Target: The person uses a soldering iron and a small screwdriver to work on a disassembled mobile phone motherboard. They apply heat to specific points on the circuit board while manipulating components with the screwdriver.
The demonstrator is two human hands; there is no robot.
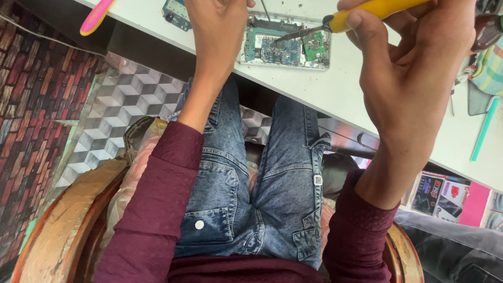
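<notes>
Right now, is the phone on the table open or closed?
Open. The phone lies with its cover off, green and blue circuit boards showing, and the soldering iron tip touches them.

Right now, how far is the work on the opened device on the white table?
Done: the device lies open, its blue and green circuit boards bare. In hand: the right hand holds a yellow-handled tool with its tip on the boards; the left hand is beside the device, holding a thin metal rod. Left: the cover is not back on; none shows on the table.
</notes>
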